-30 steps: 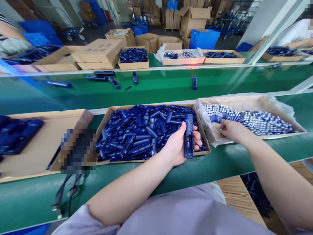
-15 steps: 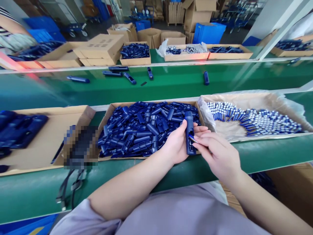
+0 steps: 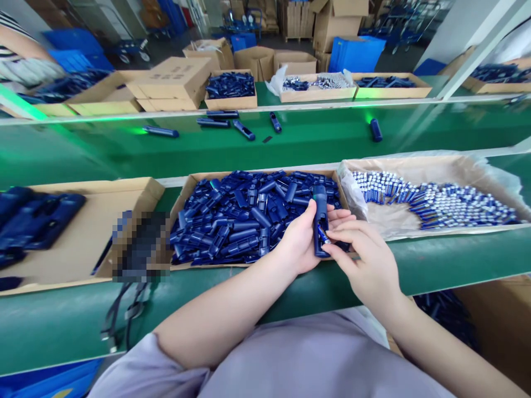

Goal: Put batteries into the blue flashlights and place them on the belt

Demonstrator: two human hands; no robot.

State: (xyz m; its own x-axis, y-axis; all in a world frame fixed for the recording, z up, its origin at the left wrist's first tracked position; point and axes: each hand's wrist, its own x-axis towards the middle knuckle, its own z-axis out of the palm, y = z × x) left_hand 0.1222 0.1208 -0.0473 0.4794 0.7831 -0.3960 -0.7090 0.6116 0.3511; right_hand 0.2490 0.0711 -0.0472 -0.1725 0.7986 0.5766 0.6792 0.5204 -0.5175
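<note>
My left hand [image 3: 299, 243] is wrapped round a dark blue plastic handle-shaped housing [image 3: 319, 205], held upright with an open slot in its side facing me. In my right hand [image 3: 370, 261], thumb and fingertips pinch a small blue and silver battery [image 3: 323, 234], tilted with one end inside the slot. Both hands are over the front right corner of a cardboard box [image 3: 194, 267] heaped with dark blue plastic parts [image 3: 243, 226]. To the right, a plastic-lined carton [image 3: 394, 215] contains many similar batteries [image 3: 460, 204].
Several blue housings [image 3: 375, 130] lie on the green conveyor belt [image 3: 290, 152] behind the boxes. A carton [image 3: 99, 221] with larger blue pieces stands at left, near a dark cable [image 3: 112, 320]. Filled cartons [image 3: 232, 102] line the far shelf. Another person's arm [image 3: 25, 44] shows at upper left.
The battery sits more steeply in the slot, and both hands have shifted slightly left. Housings on the belt have travelled right. Reddish light on the far rail has turned green.
</note>
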